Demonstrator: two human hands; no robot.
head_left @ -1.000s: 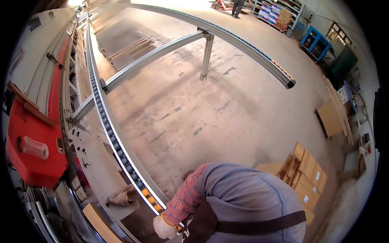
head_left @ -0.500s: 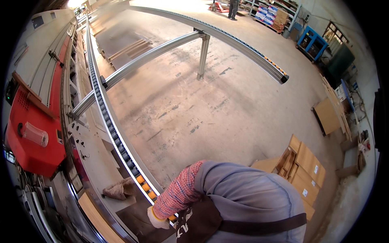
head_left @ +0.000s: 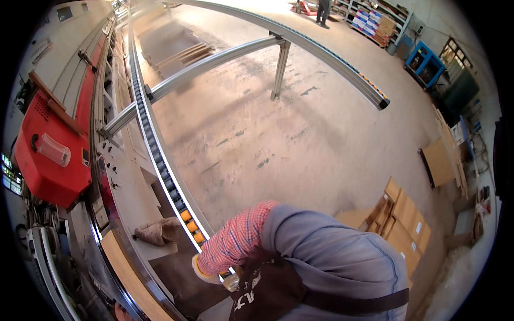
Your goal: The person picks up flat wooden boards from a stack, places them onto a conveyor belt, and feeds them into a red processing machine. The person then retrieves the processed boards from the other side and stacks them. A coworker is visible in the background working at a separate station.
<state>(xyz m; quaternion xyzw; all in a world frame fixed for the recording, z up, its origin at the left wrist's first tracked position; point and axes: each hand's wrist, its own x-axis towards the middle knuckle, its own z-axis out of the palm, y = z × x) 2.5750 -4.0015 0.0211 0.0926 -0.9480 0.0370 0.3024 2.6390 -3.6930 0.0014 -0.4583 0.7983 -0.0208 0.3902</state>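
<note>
My right arm bends across the lower middle, in a grey-blue shirt and a red checked sleeve. At its end is my right hand [head_left: 204, 272], in a pale glove with a yellowish cuff, beside the near end of a roller rail [head_left: 170, 187]. The sleeve hides most of the fingers, so what they hold, if anything, does not show. A small tan, shiny patch [head_left: 231, 280] lies just right of the glove, too unclear to name. To the left lies a long wood-coloured board [head_left: 128, 273]. A reddish patch at the bottom edge is too small to identify; my left hand does not plainly show.
A red machine housing [head_left: 52, 152] stands at left, with a crumpled brown cloth [head_left: 158, 231] nearer the rail. A second roller rail [head_left: 332, 59] runs across the far side on a metal leg. Brown cartons [head_left: 404, 219] are stacked at right. A person [head_left: 323, 12] stands far back.
My view has turned slightly, so the rails and far shelves sit further right and the red housing higher. More of the board shows. The gloved hand stays near the rail's end.
</note>
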